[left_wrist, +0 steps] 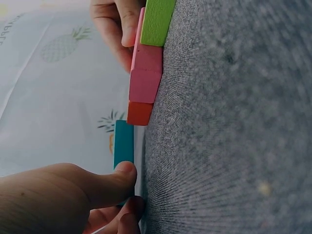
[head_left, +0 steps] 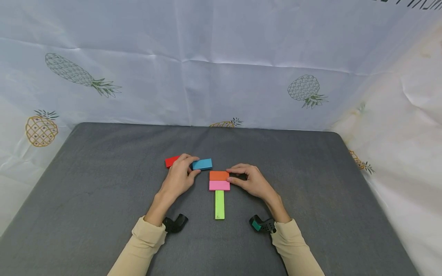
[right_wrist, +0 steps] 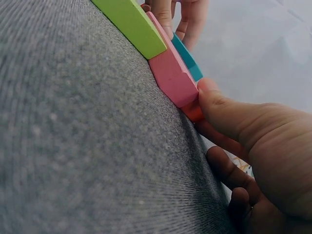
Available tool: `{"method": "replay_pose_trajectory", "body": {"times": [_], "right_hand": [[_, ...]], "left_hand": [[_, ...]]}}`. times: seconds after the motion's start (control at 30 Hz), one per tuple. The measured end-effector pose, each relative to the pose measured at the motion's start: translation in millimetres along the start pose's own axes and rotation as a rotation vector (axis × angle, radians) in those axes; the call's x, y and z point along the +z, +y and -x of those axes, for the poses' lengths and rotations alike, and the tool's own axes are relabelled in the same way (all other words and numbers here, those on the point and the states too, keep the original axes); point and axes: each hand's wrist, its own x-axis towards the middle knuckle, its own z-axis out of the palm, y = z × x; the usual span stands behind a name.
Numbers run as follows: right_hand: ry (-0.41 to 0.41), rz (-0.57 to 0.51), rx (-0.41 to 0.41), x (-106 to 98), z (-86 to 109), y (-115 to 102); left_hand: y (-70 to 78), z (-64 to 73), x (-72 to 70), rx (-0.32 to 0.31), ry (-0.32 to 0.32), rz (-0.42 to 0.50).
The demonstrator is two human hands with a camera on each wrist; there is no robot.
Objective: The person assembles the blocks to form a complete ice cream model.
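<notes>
My left hand (head_left: 178, 174) pinches the left end of a blue block (head_left: 203, 164) between thumb and fingers. In the left wrist view this blue block (left_wrist: 124, 141) is close over the cloth, beyond the orange one. Partly hidden behind the left hand lies a red block (head_left: 171, 161). My right hand (head_left: 252, 182) grips the right end of an orange block (head_left: 218, 175), thumb at its near corner. Against the orange block's near side lies a pink block (head_left: 219, 186). From the pink one's middle a lime green block (head_left: 219, 205) points toward me, forming a T shape.
A dark grey cloth (head_left: 103, 199) covers the table. Behind it hangs a pale sheet (head_left: 214, 46) printed with pineapples, and more white fabric (head_left: 407, 153) falls at the right side. Each wrist wears a black camera mount.
</notes>
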Motion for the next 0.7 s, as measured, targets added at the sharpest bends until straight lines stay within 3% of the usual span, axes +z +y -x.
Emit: {"method": "replay_pose_trajectory", "body": {"times": [0.7], "right_hand": [[0.001, 0.017, 0.03, 1.3, -1.2, 0.5]], "left_hand": [[-0.9, 0.5, 6.2, 0.016, 0.003, 0.001]]}}
